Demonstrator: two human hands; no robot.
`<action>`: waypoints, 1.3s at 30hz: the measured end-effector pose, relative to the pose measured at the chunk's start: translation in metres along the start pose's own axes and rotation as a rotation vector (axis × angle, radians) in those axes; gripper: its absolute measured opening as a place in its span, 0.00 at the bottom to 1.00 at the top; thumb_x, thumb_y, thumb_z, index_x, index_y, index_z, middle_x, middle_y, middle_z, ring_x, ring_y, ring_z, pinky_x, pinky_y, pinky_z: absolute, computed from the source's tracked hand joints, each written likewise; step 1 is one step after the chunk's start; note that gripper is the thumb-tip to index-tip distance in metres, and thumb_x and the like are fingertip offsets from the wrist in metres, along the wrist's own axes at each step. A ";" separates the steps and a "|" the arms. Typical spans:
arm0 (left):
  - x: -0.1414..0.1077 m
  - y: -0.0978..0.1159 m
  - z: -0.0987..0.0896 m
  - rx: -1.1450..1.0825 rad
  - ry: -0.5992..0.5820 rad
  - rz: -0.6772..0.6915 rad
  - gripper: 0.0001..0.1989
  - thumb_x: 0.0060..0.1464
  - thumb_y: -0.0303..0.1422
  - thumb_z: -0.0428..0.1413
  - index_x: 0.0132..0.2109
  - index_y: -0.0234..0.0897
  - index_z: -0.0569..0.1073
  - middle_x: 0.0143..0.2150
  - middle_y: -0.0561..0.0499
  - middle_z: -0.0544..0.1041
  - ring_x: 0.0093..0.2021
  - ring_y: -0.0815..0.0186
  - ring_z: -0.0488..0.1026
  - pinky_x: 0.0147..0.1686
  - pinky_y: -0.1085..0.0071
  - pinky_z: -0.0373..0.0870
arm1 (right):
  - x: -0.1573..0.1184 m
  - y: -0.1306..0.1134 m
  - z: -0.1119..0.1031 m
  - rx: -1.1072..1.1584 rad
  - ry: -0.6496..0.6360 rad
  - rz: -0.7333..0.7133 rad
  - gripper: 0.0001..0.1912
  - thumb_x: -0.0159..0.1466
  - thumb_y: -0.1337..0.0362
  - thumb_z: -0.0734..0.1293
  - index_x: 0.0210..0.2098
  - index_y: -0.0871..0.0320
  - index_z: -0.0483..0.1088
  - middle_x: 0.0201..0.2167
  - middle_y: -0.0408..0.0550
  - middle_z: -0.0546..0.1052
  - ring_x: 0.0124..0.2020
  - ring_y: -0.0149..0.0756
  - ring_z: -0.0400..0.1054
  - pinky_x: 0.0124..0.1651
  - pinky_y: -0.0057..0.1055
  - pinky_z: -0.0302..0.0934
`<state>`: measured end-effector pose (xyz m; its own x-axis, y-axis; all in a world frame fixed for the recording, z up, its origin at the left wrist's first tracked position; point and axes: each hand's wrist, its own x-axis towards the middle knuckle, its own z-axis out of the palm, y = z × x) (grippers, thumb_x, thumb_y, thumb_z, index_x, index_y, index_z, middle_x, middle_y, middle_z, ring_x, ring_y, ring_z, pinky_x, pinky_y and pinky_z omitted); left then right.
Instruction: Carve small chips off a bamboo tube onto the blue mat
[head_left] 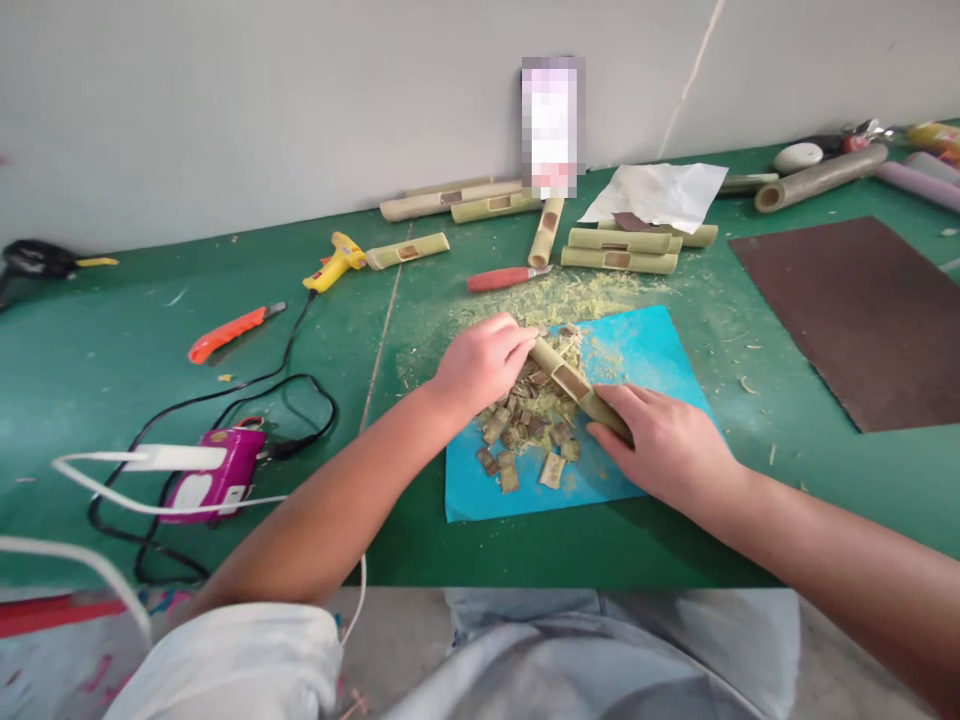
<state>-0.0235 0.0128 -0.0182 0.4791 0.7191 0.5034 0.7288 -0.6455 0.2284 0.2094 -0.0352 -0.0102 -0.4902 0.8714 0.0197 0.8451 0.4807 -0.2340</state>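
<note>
A short bamboo tube (555,364) with a rectangular opening cut in its side lies slanted between my hands. My right hand (660,435) wraps round its near end, thumb and fingers closed on it. At the far end, my left hand (484,365) is closed, with thumb and forefinger pinched against the tube's tip; its other fingers are mostly hidden. Beneath is a blue sheet (637,340), strewn with small cut bamboo pieces (508,472) and pale shavings. A red-handled knife (499,279) rests just beyond the sheet.
More cut bamboo tubes (619,261) lie toward the wall, near a propped phone (551,125) and white paper (660,195). Leftward are a yellow glue gun (334,262), an orange utility knife (232,335) and a purple power strip (217,475) with cables. A dark brown sheet (862,320) lies right.
</note>
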 end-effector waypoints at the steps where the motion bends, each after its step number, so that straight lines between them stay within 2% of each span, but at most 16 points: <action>1: 0.000 0.001 0.000 -0.008 -0.008 0.011 0.12 0.66 0.31 0.49 0.43 0.32 0.77 0.34 0.47 0.76 0.33 0.68 0.73 0.34 0.72 0.72 | 0.000 0.000 0.000 -0.003 0.002 -0.001 0.14 0.67 0.57 0.61 0.47 0.57 0.70 0.40 0.50 0.79 0.35 0.39 0.72 0.31 0.32 0.53; 4: 0.000 0.002 0.000 -0.041 -0.034 0.032 0.12 0.66 0.31 0.49 0.45 0.32 0.77 0.34 0.47 0.75 0.33 0.68 0.73 0.33 0.73 0.71 | 0.000 -0.001 0.000 0.002 0.001 -0.007 0.14 0.67 0.58 0.61 0.47 0.57 0.70 0.40 0.50 0.79 0.36 0.39 0.72 0.32 0.32 0.54; 7: 0.000 0.003 0.000 0.002 0.004 0.001 0.13 0.66 0.32 0.48 0.42 0.33 0.77 0.34 0.47 0.76 0.33 0.68 0.73 0.33 0.72 0.71 | 0.000 -0.001 -0.001 0.010 0.001 0.001 0.14 0.67 0.58 0.61 0.48 0.57 0.70 0.40 0.50 0.79 0.37 0.40 0.72 0.33 0.32 0.55; 10: -0.001 0.003 -0.001 -0.004 -0.025 0.054 0.13 0.66 0.32 0.48 0.42 0.33 0.78 0.33 0.47 0.75 0.32 0.69 0.72 0.32 0.73 0.70 | 0.000 -0.001 -0.001 0.014 -0.005 0.001 0.14 0.67 0.58 0.61 0.47 0.57 0.70 0.40 0.49 0.78 0.37 0.40 0.72 0.33 0.32 0.55; 15: -0.001 -0.002 -0.002 0.016 -0.015 -0.036 0.13 0.66 0.31 0.49 0.46 0.31 0.77 0.36 0.46 0.76 0.34 0.67 0.73 0.33 0.72 0.71 | -0.001 0.000 0.000 0.021 0.009 0.005 0.14 0.67 0.58 0.61 0.48 0.57 0.70 0.41 0.49 0.79 0.36 0.39 0.72 0.32 0.32 0.55; 25: -0.001 -0.003 -0.003 -0.014 -0.042 -0.020 0.13 0.66 0.32 0.49 0.47 0.33 0.76 0.36 0.46 0.77 0.35 0.67 0.74 0.34 0.72 0.72 | 0.000 -0.001 -0.001 0.025 -0.004 0.011 0.13 0.66 0.58 0.61 0.47 0.56 0.70 0.40 0.49 0.79 0.35 0.38 0.72 0.31 0.31 0.53; 29: 0.000 -0.004 -0.003 -0.002 -0.007 -0.047 0.12 0.65 0.31 0.50 0.47 0.32 0.77 0.37 0.46 0.77 0.35 0.67 0.74 0.35 0.71 0.73 | 0.001 -0.001 -0.001 0.023 -0.019 0.027 0.13 0.67 0.58 0.61 0.47 0.56 0.70 0.39 0.49 0.79 0.35 0.38 0.72 0.30 0.31 0.53; 34: -0.001 -0.002 -0.002 -0.037 -0.042 -0.008 0.12 0.66 0.32 0.49 0.47 0.32 0.76 0.37 0.46 0.77 0.36 0.67 0.75 0.35 0.71 0.73 | 0.001 -0.001 -0.002 0.025 -0.028 0.019 0.14 0.67 0.58 0.61 0.48 0.57 0.70 0.40 0.49 0.79 0.37 0.40 0.72 0.32 0.33 0.54; 39: 0.000 -0.009 -0.004 0.056 0.005 -0.020 0.12 0.66 0.32 0.49 0.47 0.33 0.76 0.37 0.46 0.78 0.35 0.67 0.75 0.34 0.72 0.72 | 0.001 -0.002 -0.003 0.015 -0.043 0.028 0.14 0.67 0.58 0.61 0.49 0.57 0.69 0.40 0.49 0.79 0.37 0.40 0.72 0.32 0.33 0.54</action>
<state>-0.0322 0.0173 -0.0172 0.4620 0.7304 0.5031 0.7646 -0.6155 0.1914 0.2081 -0.0348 -0.0065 -0.4751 0.8794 -0.0291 0.8556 0.4541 -0.2485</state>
